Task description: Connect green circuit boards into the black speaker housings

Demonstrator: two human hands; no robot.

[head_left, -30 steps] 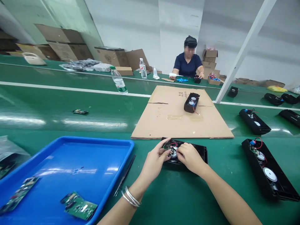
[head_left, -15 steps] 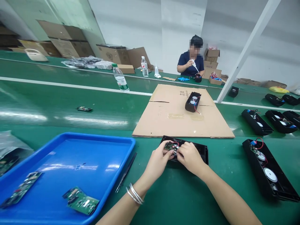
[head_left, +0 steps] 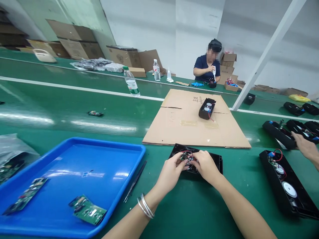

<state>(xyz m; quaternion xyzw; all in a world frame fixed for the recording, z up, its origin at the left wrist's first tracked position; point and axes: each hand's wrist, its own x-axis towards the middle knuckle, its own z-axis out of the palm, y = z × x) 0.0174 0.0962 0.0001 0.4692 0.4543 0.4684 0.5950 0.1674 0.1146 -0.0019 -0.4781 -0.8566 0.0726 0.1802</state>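
A small green circuit board is pinched in my left hand, tilted over an open black speaker housing. My right hand is closed at the board's right side, its fingertips touching my left fingers. What the right fingertips pinch is too small and covered to make out. A red wire loops behind the board. The housing lies on the green bench below both hands, and its middle is hidden by them.
Left lies a blue tray holding circuit boards, with tweezers beside it. Ahead is a cardboard sheet carrying another housing. At right, a co-worker's hand touches a housing; another housing lies nearer.
The circuit board has tilted steeper between my hands. A co-worker's hand has come in from the right and touches a housing, which has tipped. The person opposite holds the white bottle more upright.
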